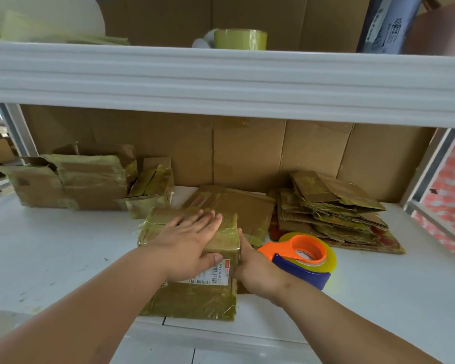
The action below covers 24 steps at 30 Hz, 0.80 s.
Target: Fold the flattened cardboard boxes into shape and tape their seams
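Note:
A small folded cardboard box (229,232) with greenish tape and a white barcode label stands near the front of the white shelf (63,248). My left hand (189,237) lies flat on its top, fingers straight, thumb on the near face. My right hand (250,264) presses against the box's right side, fingers straight. Just right of that hand sits an orange-and-blue tape dispenser (304,257) with a clear roll. A flattened box (237,203) lies behind the folded one.
A stack of flattened boxes (336,211) lies at the right. Several assembled taped boxes (84,179) stand at the left back. A cardboard sheet (247,148) lines the rear. The upper shelf (221,80) carries a tape roll (241,39).

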Motion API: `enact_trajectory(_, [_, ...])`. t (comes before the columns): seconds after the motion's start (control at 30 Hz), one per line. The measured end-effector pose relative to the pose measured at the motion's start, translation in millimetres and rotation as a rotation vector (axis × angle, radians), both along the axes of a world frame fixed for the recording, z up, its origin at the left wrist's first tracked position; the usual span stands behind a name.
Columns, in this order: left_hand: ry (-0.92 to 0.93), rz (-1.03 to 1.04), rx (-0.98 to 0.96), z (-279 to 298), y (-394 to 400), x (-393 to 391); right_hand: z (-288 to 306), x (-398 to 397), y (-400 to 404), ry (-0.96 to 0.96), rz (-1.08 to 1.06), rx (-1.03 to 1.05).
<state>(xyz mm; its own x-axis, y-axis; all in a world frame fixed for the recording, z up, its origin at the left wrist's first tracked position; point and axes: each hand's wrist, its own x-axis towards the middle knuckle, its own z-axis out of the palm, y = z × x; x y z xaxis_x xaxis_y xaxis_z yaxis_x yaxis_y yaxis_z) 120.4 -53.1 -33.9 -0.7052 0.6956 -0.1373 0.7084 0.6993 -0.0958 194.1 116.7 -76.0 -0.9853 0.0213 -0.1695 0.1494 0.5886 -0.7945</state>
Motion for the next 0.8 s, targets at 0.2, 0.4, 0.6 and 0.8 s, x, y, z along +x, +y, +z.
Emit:
enact_trajectory(0.2, [0.02,-0.012,0.009,-2,-4,0,42,-5,20,0.008,-0.062,0.483])
enact_trajectory(0.4, [0.036,-0.035,0.039,0,-10,5,62,-23,15,0.193,-0.106,0.232])
enact_trajectory(0.6, [0.217,0.167,0.23,4,-48,2,39,-29,21,0.03,-0.103,0.021])
enact_trajectory(0.8, [-0.219,0.403,0.726,-4,-74,-2,25,-32,6,0.082,-0.007,-0.101])
